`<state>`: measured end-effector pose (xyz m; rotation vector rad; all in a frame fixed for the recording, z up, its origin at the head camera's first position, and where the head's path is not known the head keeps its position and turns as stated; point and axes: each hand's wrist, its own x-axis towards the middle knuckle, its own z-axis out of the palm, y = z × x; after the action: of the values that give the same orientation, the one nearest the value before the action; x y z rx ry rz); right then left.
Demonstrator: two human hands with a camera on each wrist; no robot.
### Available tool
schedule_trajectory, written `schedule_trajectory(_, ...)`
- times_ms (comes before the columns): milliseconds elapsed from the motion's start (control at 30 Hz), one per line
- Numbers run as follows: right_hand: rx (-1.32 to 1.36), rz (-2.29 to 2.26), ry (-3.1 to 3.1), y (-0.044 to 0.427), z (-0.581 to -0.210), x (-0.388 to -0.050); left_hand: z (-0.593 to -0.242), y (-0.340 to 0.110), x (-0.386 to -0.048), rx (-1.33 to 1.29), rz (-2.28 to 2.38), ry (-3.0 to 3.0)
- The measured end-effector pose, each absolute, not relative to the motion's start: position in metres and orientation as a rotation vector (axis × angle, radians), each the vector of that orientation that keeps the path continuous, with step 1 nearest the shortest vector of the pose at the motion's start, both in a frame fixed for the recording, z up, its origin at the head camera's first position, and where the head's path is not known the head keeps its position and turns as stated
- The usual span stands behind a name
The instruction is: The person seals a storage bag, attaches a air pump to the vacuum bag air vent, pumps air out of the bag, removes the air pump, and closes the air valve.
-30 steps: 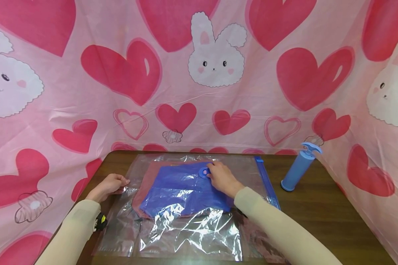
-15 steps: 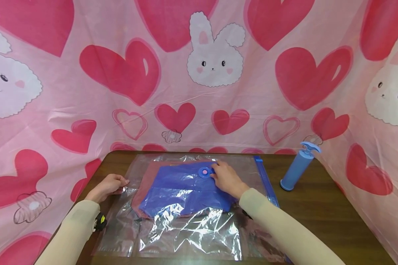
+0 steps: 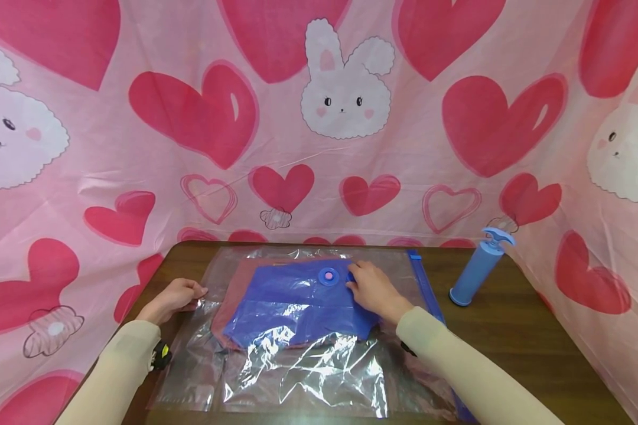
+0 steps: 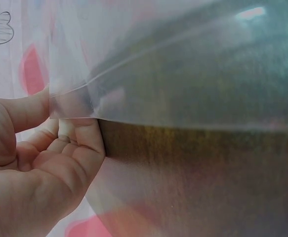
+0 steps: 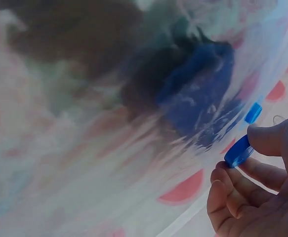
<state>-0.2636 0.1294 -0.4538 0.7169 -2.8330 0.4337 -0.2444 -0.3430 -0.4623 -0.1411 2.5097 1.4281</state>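
A clear plastic vacuum storage bag [image 3: 298, 383] lies flat on the table with folded blue cloth [image 3: 292, 301] and dusty-pink cloth [image 3: 239, 289] inside. My left hand [image 3: 174, 297] pinches the bag's left edge between thumb and fingers; the left wrist view shows the film [image 4: 69, 103] there. My right hand [image 3: 374, 290] is just right of the round blue valve [image 3: 328, 275], whose pink centre shows. In the right wrist view, thumb and fingers pinch a round blue valve cap [image 5: 238, 151], with the valve [image 5: 253, 113] beyond it, apart from the cap.
A blue hand pump [image 3: 477, 273] with a T-shaped handle stands on the right of the brown wooden table [image 3: 510, 354]. Along the bag's right side runs a blue zip seal [image 3: 426, 289]. A pink heart-and-rabbit cloth [image 3: 276, 118] hangs behind and at both sides.
My right hand has moved right, away from the valve, taking the blue cap with it and baring the valve's pink centre. My left hand stays at the bag's edge.
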Motion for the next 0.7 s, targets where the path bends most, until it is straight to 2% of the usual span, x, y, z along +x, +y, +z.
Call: schedule_trajectory(700, 0.635, 0.480, -2.844, 0.164, -0.462, -0.249, -0.463, -0.344, -0.246, -0.142, 1.434, 2.503)
